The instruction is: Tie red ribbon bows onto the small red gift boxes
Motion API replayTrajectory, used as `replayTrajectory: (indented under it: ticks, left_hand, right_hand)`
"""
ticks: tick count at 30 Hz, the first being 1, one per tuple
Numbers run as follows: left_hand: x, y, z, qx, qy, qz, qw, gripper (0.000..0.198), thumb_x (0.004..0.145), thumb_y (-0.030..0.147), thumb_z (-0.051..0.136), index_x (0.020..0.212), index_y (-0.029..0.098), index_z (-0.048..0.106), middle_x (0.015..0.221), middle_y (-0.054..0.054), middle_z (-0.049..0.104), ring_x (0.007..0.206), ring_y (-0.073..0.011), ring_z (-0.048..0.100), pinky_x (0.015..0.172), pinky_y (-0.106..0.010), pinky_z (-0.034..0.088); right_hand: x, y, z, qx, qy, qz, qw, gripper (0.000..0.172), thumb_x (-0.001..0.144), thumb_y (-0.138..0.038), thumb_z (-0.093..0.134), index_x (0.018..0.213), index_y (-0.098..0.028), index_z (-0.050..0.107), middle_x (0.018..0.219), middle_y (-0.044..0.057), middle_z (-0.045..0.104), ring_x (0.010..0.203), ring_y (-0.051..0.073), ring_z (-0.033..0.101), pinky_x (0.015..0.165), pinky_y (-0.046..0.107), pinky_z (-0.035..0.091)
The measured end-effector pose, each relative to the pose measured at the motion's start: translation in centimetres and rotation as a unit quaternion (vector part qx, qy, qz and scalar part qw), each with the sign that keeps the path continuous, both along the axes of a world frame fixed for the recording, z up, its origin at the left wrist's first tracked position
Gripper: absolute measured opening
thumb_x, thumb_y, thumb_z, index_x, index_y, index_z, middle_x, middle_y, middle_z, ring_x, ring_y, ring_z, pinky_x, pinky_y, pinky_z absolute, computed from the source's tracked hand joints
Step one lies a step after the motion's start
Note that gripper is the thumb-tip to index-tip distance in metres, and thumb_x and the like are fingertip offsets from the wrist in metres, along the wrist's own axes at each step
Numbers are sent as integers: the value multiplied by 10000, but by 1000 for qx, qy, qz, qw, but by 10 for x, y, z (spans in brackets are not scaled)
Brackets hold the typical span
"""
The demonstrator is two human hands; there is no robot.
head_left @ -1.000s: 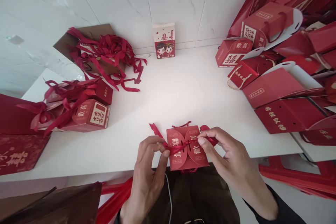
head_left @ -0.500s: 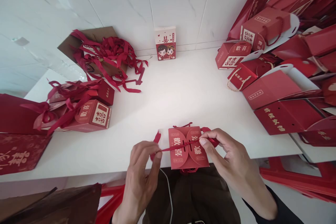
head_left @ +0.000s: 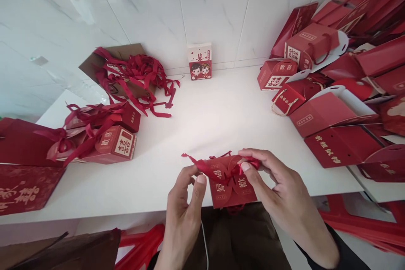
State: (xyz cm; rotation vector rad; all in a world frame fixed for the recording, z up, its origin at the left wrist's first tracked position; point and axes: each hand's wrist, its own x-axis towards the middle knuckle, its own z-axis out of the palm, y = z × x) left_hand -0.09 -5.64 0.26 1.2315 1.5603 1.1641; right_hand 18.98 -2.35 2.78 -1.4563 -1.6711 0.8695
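On the table's front edge lies a red gift box (head_left: 219, 197) with gold characters and interlocking rounded flaps, tilted slightly. A red ribbon (head_left: 207, 170) crosses its top, bunched near the slots at the middle. My left hand (head_left: 186, 209) is at the box's left side, thumb and index fingertips close together at the slack ribbon; a loose ribbon end sticks out to the upper left. At the box's right edge my right hand (head_left: 278, 190) pinches a bunched part of the ribbon between thumb and index finger. The fingers hide part of the right flap.
A brown box (head_left: 87, 67) of tangled ribbons (head_left: 139, 71) stands back left. Ribboned boxes (head_left: 107, 145) are nearer. A small printed box (head_left: 200, 61) stands by the tiled wall. Many red boxes (head_left: 335, 143) crowd the right. A red stool (head_left: 363, 223) is below right.
The ribbon was stretched taut across the box and is now slack and folded. My left hand has moved right, closer to the box. The box has turned slightly and shifted right.
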Motion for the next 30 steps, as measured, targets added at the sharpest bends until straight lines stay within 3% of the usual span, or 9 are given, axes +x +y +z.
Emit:
replayTrajectory:
  ticks: [5,7,10,14,18,20,22,24,30]
  left_hand:
    - [9,21,15,116,-61,-57,990,125,997,285,603,1037,285,722,1010,-15,719,959,-182,645,871,-337,518]
    - [11,27,19,139,-54,-74,986,122,991,247,612,1010,291,723,951,-3,705,889,-165,627,812,-323,516]
    - [12,30,21,146,-8,-60,987,120,996,256,599,983,285,714,930,0,688,864,-161,620,771,-317,507]
    - [14,21,17,95,94,-48,990,133,1002,288,559,1104,269,643,966,-16,702,856,-172,632,776,-336,508]
    - [21,12,10,114,134,-100,979,594,931,230,630,1469,282,383,1138,-54,688,948,-196,648,823,-358,535]
    - [24,13,8,103,138,-112,979,395,950,206,593,1332,287,531,1025,-25,695,877,-181,634,765,-326,523]
    - [23,16,9,91,134,-102,981,97,969,207,566,996,259,643,837,6,649,764,-160,580,674,-283,477]
    - [21,19,11,90,120,-81,985,140,972,239,585,836,239,617,763,15,602,736,-154,539,658,-270,444]
    - [10,21,24,74,-29,-54,995,161,1006,321,573,885,238,637,891,-9,620,867,-167,547,796,-292,427]
  right_hand:
    - [-10,9,16,37,-19,96,994,163,1027,-337,563,1124,-297,687,1097,15,746,1011,197,713,835,280,586]
    - [-13,11,18,28,-31,125,991,108,1012,-297,572,1043,-269,671,983,6,732,863,175,703,753,268,574]
    - [-14,13,19,14,-34,119,992,156,1021,-290,548,901,-247,639,807,-25,673,653,136,611,598,238,516]
    - [-11,15,20,12,-19,93,995,176,1033,-347,557,915,-263,658,805,-39,676,663,130,596,604,222,503]
    - [-8,15,20,-3,-9,112,994,144,1036,-355,548,998,-290,671,862,-42,702,726,133,639,642,214,529]
    - [-6,15,20,-19,-18,118,993,137,1019,-351,565,1102,-302,663,972,-28,733,815,152,681,710,238,559]
    - [-3,15,20,-30,-34,119,992,216,999,-341,583,1206,-312,638,1119,-9,741,943,180,703,808,280,573]
    - [0,16,20,-42,-48,115,991,258,1001,-347,572,1252,-318,622,1191,-2,734,1001,192,705,844,305,572]
    - [8,17,18,-40,-88,61,993,255,1034,-431,517,1254,-321,589,1055,-10,758,820,177,724,722,298,575]
